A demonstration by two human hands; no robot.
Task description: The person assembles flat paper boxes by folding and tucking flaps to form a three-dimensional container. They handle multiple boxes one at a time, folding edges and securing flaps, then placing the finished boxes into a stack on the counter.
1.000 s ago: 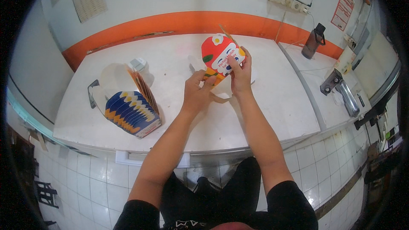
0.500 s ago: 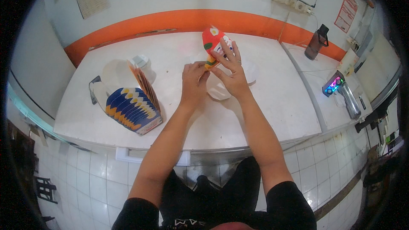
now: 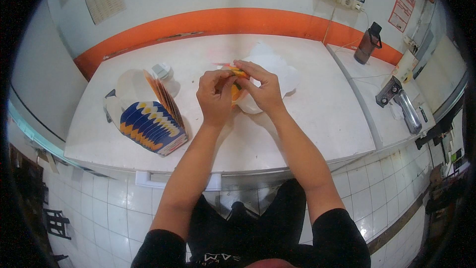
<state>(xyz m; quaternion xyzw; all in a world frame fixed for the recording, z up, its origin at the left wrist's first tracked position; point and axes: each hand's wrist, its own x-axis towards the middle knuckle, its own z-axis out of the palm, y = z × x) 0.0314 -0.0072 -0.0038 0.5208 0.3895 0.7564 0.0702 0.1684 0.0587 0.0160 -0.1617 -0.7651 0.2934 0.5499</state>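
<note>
Between my two hands is a small red, orange and yellow printed card piece (image 3: 236,93), tilted and largely covered by my fingers. My left hand (image 3: 214,95) pinches its left side, thumb and fingers closed. From the right, my right hand (image 3: 266,91) grips the same piece, its fingers bent over the top edge. Just behind and under the hands, thin white sheets (image 3: 282,72) lie on the white table (image 3: 317,129). Off to the left of my left hand stands a fanned stack of blue, white and yellow printed card pieces (image 3: 151,126).
Behind the blue stack are brown card edges (image 3: 166,94), a round white piece (image 3: 134,85) and a small white block (image 3: 161,71). On the right side surface stand a dark bottle (image 3: 368,44), a black device (image 3: 389,91) and a shiny cylinder (image 3: 408,114).
The red and yellow card piece has come down toward me and now shows less between my fingers. My right hand has lowered and its fingers have curled. Coloured lights on the device no longer show.
</note>
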